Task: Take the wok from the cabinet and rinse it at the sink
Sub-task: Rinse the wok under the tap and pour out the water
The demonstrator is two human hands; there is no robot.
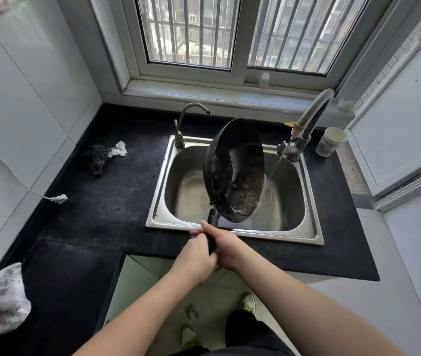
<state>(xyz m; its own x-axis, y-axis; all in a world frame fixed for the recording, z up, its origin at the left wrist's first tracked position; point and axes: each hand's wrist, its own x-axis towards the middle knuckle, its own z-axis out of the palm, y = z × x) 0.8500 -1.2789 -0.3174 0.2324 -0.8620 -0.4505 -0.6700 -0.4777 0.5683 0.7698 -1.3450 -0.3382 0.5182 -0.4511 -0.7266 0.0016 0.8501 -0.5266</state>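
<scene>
We hold the wok [235, 170] tipped on edge over the sink [314, 227], its handle running down toward 6 o'clock and its open bowl facing 3 o'clock. Our left hand [199, 255] and right hand [226, 249] both keep a tight grip round that handle. Water from the tap [307, 124] at 2 o'clock strikes the wok's lower rim. A cup [331, 141] stands on the bench [101, 201].

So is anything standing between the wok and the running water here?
Nothing visible does. Both hands, left and right, grip the handle, and the tilted wok hangs over the sink with the right faucet stream already hitting its right edge.
</scene>
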